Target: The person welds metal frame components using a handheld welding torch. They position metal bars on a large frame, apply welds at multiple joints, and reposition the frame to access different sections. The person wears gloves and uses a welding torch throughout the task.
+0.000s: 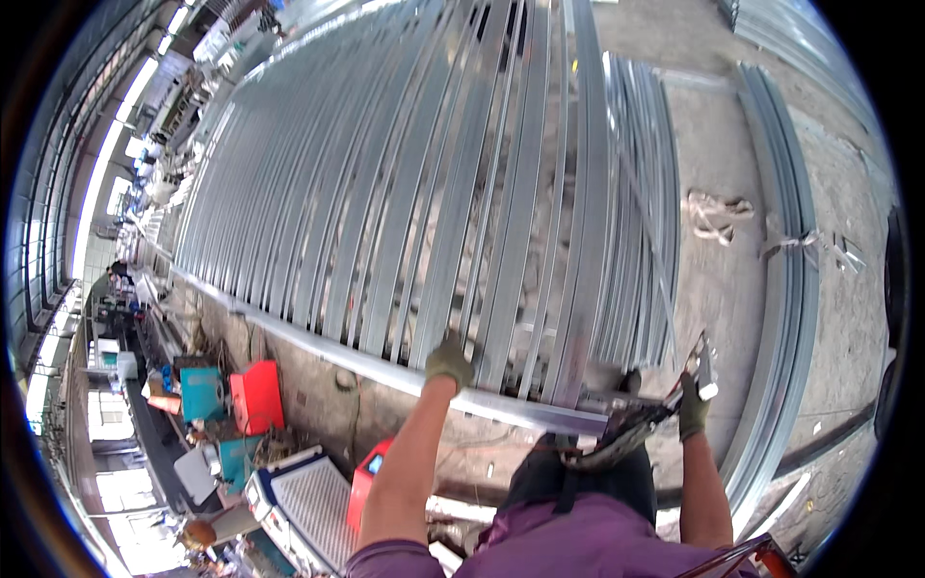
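Long galvanized metal profiles lie side by side in a wide row, their near ends on a pale metal rail. My left hand, in an olive work glove, is closed at the near end of one profile, just above the rail. Its fingertips are partly hidden. On the right, my gloved right hand is closed round a silver-and-dark hand tool, held beyond the rail's right end. The tool's exact kind is unclear. A dark, strap-like thing hangs between my waist and that hand.
A bundle of narrower profiles lies right of the row, and a tied stack farther right. A pale strap is on the concrete between them. Red boxes and a white-and-blue machine stand at lower left.
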{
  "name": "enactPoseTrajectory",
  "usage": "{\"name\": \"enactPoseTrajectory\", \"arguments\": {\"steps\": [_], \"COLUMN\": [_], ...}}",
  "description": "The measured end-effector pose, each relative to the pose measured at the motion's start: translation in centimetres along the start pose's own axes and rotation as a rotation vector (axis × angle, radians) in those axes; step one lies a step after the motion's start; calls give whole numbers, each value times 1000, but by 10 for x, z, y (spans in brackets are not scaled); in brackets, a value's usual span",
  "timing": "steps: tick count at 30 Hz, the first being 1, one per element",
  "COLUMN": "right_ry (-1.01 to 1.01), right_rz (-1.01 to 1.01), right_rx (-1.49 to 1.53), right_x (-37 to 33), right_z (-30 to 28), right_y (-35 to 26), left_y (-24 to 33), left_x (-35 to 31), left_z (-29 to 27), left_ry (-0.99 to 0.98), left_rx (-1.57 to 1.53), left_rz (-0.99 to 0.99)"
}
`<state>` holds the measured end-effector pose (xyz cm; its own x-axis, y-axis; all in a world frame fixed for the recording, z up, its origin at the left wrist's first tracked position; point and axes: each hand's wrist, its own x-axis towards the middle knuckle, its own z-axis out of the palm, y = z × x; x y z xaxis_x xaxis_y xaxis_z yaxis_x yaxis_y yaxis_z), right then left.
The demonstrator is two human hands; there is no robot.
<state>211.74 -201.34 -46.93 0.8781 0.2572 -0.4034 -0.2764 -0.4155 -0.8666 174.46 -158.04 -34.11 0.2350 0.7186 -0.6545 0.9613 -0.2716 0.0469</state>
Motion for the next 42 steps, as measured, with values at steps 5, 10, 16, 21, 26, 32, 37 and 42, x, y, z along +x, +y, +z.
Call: {"name": "enactPoseTrajectory", "arguments": {"steps": [5, 10, 16, 21, 26, 32, 37, 42], "right_ry": [-30, -66, -20, -41, -45, -16, -27, -31], "right_rz": [-88, 34, 17, -43, 4, -40, -17, -11], "right_rx": [109, 68, 59, 106, 138, 145, 131, 113], "right_x": [-10, -6, -10, -20, -12, -16, -7, -11], "right_z": [22, 25, 12, 25, 16, 23, 18, 18], "right_y": [-22, -13, -19, -43, -28, -32, -18, -26], "left_y": [-11, -32, 11, -6, 4, 0, 3, -1], "left_x": [-11, 12, -17, -11, -9, -11, -3, -1], "left_z": [-5, 34, 5, 17, 4, 7, 4, 7], "left_ry": [20, -14, 78, 158, 99, 109, 32, 18], "left_rx": [-21, 185, 117, 133, 48, 123, 220, 208], "left_rz": [-46, -97, -83, -64, -24, -42, -31, -20]}}
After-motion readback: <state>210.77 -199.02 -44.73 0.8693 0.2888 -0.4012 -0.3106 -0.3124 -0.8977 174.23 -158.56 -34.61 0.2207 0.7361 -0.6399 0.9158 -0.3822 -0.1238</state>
